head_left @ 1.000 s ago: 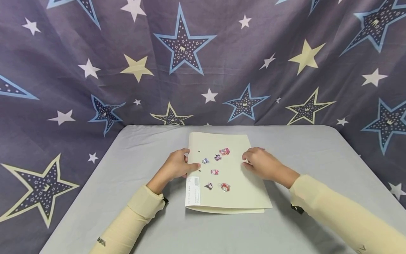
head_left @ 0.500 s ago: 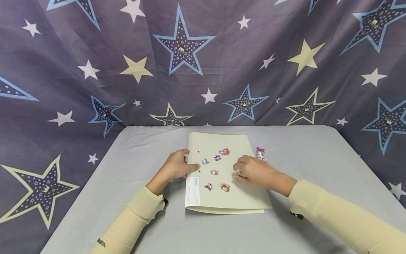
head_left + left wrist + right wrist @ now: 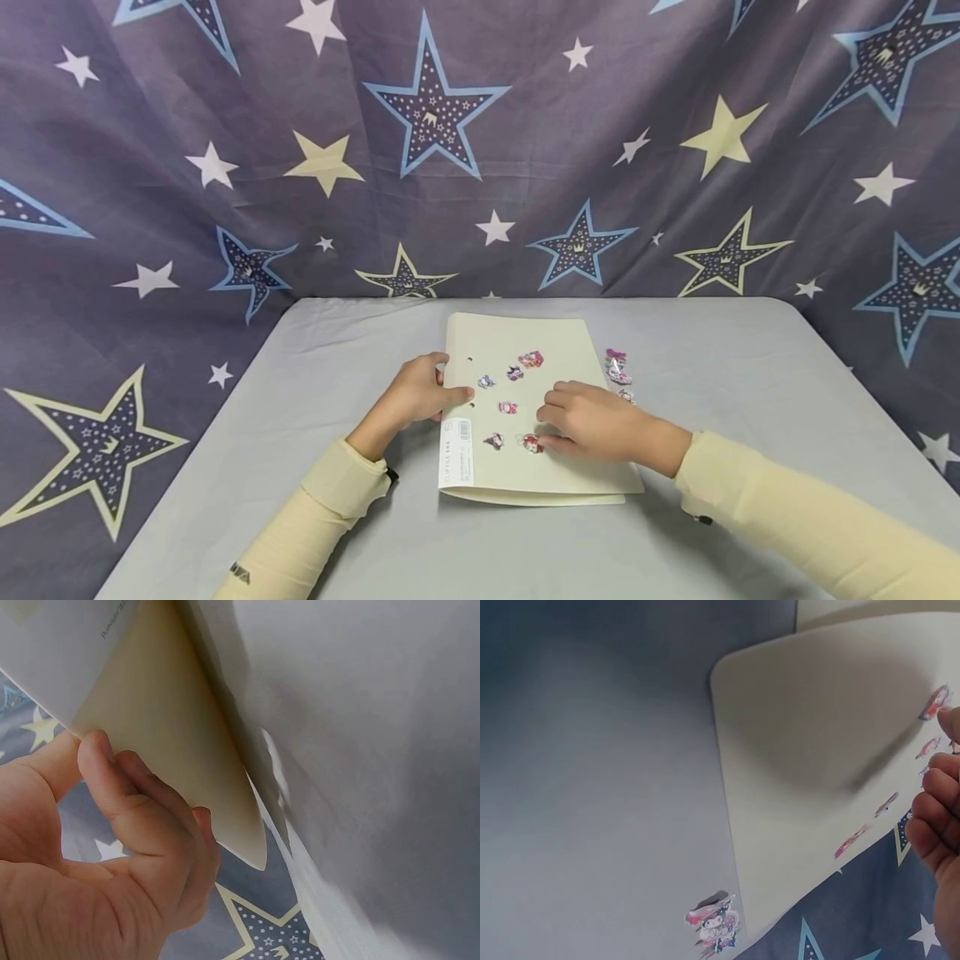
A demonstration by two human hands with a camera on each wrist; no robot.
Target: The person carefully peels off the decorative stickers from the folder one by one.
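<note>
A cream clip file (image 3: 555,333) lies on the table, its cover slightly bowed up along the near edge. My left hand (image 3: 420,387) grips its left edge, thumb on top; in the left wrist view the fingers curl beneath the cream sheet (image 3: 165,742). Several small cartoon stickers are scattered over the cover. Over its right half is my right hand (image 3: 588,421), fingers loosely bent. The right thumb is at the edge of a red sticker (image 3: 531,443), also seen beside the thumb (image 3: 949,724) in the right wrist view. No sticker is clearly held.
Right of the file, on the grey tablecloth (image 3: 360,333), lie a pink and purple sticker group (image 3: 617,367) and another small sticker (image 3: 626,395). A white label (image 3: 456,452) covers the file's lower left. A star-patterned curtain (image 3: 480,167) hangs behind.
My right hand has moved left and toward the near side, from the file's right edge to the red sticker, uncovering the stickers on the right. The left hand stays put.
</note>
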